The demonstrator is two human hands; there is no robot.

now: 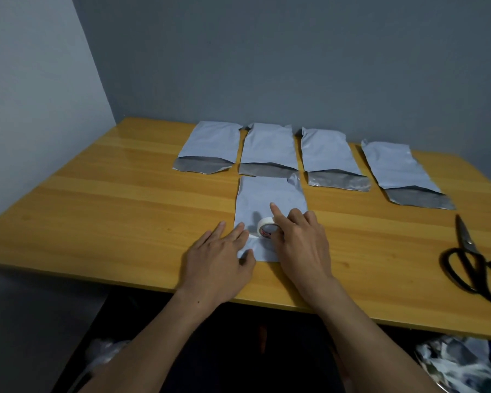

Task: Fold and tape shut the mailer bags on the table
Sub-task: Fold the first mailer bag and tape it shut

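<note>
Right grip point(301, 239) holds the white tape roll point(267, 226), with thumb and curled fingers round it and the index finger straight, pointing away. The roll rests on the near mailer bag point(270, 197). Left grip point(219, 256) is flat and unclenched, its straight fingers pressing that bag's near left corner. The bag lies midway along the near edge of the tabletop point(111, 199). A row of mailer bags point(268, 146), four with grey flaps unfolded, lies toward the far edge. Black scissors point(471, 259) lie near the right edge.

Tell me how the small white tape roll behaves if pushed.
The small white tape roll seems to stand on edge, so it probably rolls. Its hollow ring looks light; released by the right hand, it might topple flat.
</note>
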